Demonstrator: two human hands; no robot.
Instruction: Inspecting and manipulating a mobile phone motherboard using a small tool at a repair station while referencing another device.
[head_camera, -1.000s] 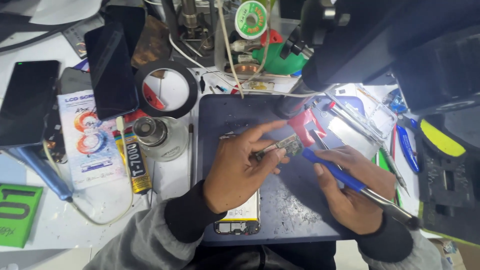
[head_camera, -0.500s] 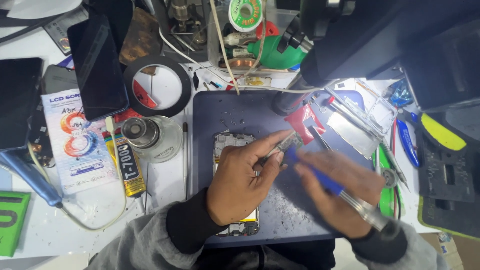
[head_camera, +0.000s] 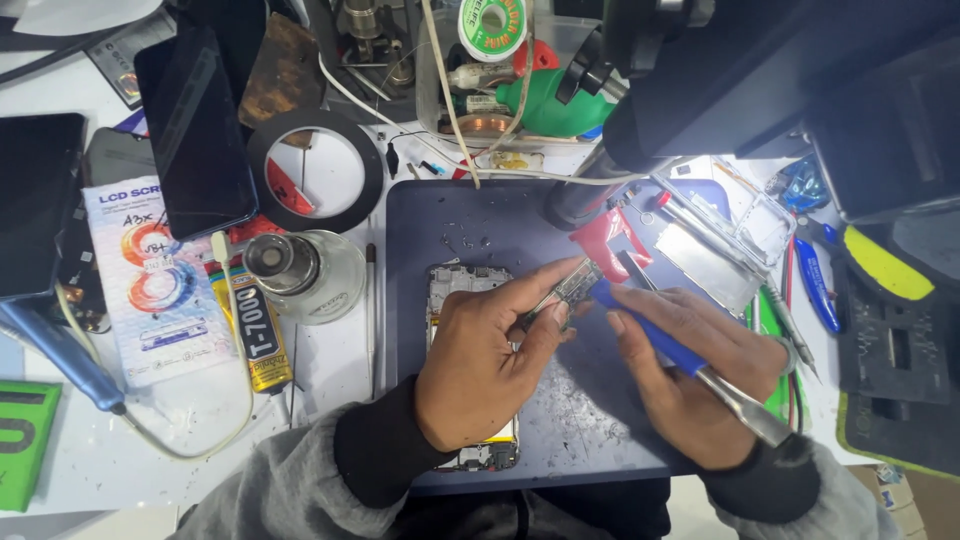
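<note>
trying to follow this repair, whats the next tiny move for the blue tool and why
Probably ease the blue-handled tool tip gently along the small circuit board: the left hand pinches the board above the opened phone, and the right hand already has the tip against it.

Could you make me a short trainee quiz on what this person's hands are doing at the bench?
1. True or false: the left hand pinches a small circuit board.
2. What does the right hand hold? A) blue-handled tool B) glue tube C) tape roll
3. What lies on the mat under the left hand?

Key: 1 true. 2 A. 3 an opened phone.
</note>
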